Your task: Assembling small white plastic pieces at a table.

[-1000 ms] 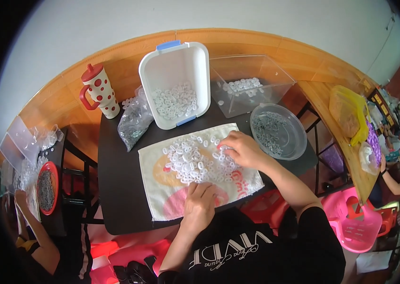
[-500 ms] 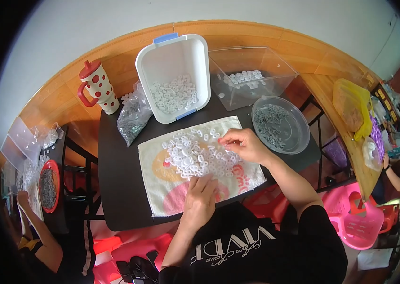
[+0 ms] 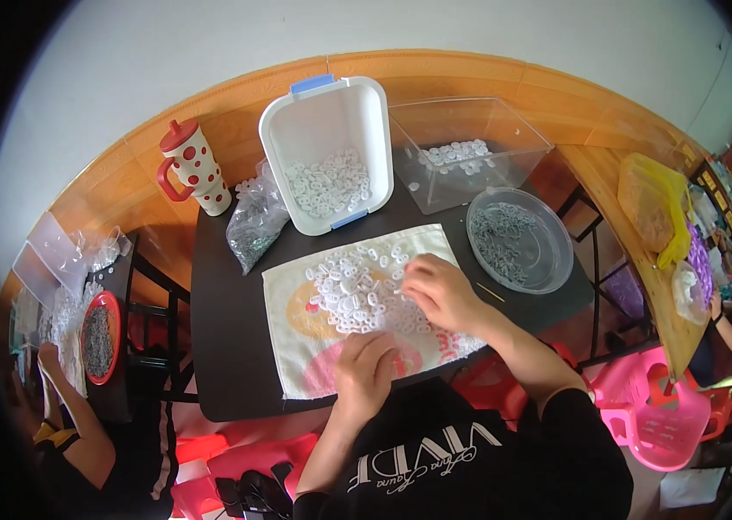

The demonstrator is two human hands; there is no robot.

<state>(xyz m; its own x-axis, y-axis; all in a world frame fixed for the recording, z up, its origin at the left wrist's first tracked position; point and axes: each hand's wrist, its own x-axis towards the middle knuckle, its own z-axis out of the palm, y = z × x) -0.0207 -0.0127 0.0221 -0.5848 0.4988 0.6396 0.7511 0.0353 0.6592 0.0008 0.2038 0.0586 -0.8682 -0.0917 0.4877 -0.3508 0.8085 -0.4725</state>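
Note:
A heap of small white plastic ring-like pieces [image 3: 350, 290] lies on a cream towel [image 3: 292, 355] with a pink and tan print. My left hand [image 3: 363, 371] is at the near side of the heap, low over the towel, with its fingers curled together. Anything it may hold is too small to make out. At the right edge of the heap is my right hand [image 3: 440, 290], its fingertips drawn together among the white pieces. The back of that hand hides what is between them. A thin stick [image 3: 491, 292] lies on the table beside my right wrist.
Behind the towel stand a white bin [image 3: 271, 147] and a clear box [image 3: 505, 143], both with white pieces inside. A round clear tub [image 3: 563, 247] of grey metal pieces is at right. A bag [image 3: 258, 221] and a spotted tumbler [image 3: 196, 169] stand left. Another person's hand [image 3: 48, 357] works far left.
My right hand has turned, and its fingertips have drawn in toward the heap. The stick beside that wrist now shows. My left hand stays near the same spot. The whole view has shifted slightly.

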